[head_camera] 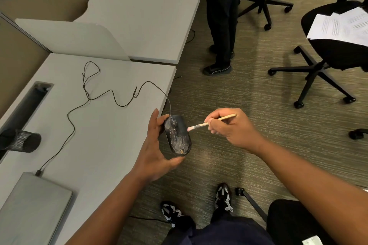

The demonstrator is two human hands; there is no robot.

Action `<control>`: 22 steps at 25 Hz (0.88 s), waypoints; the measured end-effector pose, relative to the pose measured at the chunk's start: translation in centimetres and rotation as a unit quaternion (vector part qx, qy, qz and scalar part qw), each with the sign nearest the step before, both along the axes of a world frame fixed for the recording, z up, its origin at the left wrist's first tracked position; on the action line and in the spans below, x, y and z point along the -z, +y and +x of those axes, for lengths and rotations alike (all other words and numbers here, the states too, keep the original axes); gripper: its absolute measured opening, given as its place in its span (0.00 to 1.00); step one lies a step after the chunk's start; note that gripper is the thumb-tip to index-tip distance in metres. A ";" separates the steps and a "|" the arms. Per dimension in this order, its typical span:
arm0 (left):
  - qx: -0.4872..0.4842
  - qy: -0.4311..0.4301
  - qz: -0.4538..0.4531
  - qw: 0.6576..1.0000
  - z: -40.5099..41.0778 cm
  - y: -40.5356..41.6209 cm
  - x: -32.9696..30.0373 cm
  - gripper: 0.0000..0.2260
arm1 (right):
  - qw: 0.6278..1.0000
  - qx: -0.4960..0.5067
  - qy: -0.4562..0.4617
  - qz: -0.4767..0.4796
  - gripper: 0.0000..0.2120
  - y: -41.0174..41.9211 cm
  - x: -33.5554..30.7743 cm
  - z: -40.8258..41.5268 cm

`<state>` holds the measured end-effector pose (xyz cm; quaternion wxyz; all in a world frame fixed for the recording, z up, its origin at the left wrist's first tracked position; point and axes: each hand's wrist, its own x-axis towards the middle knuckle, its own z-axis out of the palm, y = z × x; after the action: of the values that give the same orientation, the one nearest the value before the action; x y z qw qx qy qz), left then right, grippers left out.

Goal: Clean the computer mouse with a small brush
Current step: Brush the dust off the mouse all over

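At the left edge of an office desk (111, 145), a closed laptop (33, 205) lies with a thin cable (71, 123) plugged into its corner, the cable looping across the desktop to a black mouse (177, 134) streaked with pale dust. The left hand (155, 145) holds the mouse just past the desk's edge, above the carpet, fingers curled round its far side and thumb under its near end. Beside it, the right hand (229, 127) pinches a small wooden brush (211, 123), its pink bristles at the mouse's right flank.

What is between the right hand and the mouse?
Head view: only the brush, held by the right hand, its bristles at the mouse that the left hand holds.
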<state>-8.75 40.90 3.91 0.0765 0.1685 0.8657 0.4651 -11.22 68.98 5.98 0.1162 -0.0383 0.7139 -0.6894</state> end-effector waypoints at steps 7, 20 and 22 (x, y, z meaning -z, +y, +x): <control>-0.006 0.005 0.001 1.000 0.0 -0.3 0.2 0.64 | 1.000 0.005 -0.020 -0.016 0.07 -0.1 0.3 0.5; -0.014 0.002 -0.005 1.000 0.2 -0.6 0.3 0.65 | 1.000 -0.001 -0.006 0.003 0.07 -0.8 0.0 0.8; -0.014 0.001 -0.005 1.000 0.3 -0.6 0.3 0.65 | 1.000 0.012 0.001 -0.015 0.06 -0.7 -0.2 0.7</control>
<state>-8.43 40.34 3.64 0.0702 0.1562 0.8702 0.4620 -10.51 68.24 6.19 0.1064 -0.0320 0.7044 -0.7011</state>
